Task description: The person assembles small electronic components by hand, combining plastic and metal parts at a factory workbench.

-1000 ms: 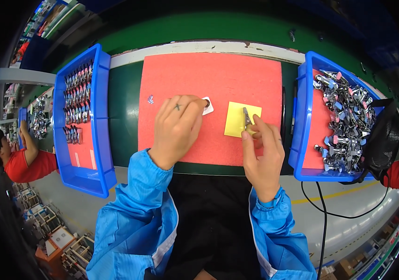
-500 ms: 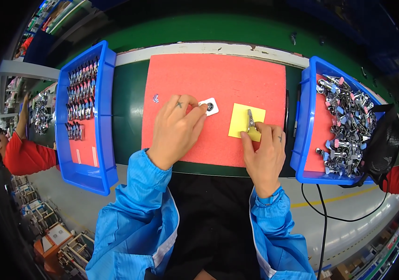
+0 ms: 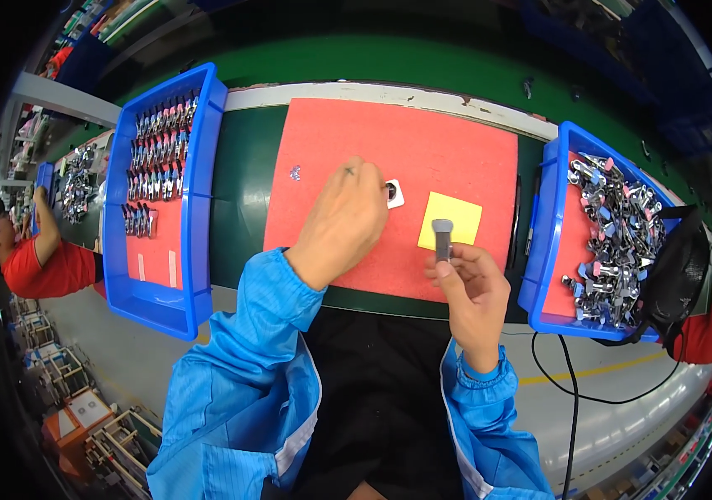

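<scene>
- Smooth, glossy plastic forms the blue left tray [image 3: 156, 314] and the blue right tray [image 3: 539, 242], both long with raised walls.
- The mat [image 3: 406, 150] is pink, flat and four-sided, with a matt, foam-like face.
- A yellow note [image 3: 465, 214], square and thin-looking, lies on it, turned slightly askew.
- Near the note sits a white tile [image 3: 398, 200] with rounded corners and a dark round centre.
- A small glittery bit [image 3: 295, 173] lies near the mat's left side.
- The clip [image 3: 443, 239] is grey and slim, its upper end flaring into a wide, blunt edge.
- My right grip [image 3: 474, 287] pinches that clip between thumb and fingers, holding it upright in front of the note's lower part.
- My left grip [image 3: 341, 221] is curled beside the tile; its fingertips are hidden, so I cannot tell whether it holds anything.
- Beneath the mat, the desk [image 3: 243, 158] is dark green.
- Clips stand in neat rows in the left tray and heap loosely in the right one, where a black bag [image 3: 674, 258] overhangs.
- Off to my left, a person in red [image 3: 52, 262] has an arm raised.
</scene>
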A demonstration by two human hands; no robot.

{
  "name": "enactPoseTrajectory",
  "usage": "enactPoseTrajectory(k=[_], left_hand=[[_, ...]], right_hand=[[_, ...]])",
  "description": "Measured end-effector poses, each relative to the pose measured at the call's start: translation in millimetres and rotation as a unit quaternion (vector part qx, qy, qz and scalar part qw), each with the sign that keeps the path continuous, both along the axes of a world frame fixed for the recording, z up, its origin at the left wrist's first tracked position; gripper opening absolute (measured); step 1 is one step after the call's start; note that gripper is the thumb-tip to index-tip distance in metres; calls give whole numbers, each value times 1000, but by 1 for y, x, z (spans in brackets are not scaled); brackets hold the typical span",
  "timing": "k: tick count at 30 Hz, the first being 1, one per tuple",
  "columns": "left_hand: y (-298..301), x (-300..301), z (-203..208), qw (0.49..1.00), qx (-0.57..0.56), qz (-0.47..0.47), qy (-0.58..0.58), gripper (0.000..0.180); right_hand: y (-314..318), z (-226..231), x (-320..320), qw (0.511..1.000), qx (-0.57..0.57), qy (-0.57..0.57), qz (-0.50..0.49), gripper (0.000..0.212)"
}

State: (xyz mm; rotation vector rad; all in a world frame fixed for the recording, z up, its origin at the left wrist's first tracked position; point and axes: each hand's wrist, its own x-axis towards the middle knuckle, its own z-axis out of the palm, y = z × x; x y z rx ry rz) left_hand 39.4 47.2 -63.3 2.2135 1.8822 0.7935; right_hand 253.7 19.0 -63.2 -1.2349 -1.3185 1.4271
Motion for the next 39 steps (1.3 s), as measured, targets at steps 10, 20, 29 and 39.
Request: enactPoseTrajectory(k=[10,20,29,39], left_hand=[[-25,22,19,766,-155,47,-622,14],[-36,19,27,525,-180,-3,-832,15],[-39,3,32,857,76,22,-509,22],[-53,-20,67,968,99,-93,-213,45]], right_hand=[[-8,16,-23,982,-81,131,114,24],[-16,4,-39,977,-117,125,125,21],[0,24,-12,988,18,-61,137,19],[15,57,-9,941,236,-185,154,15]])
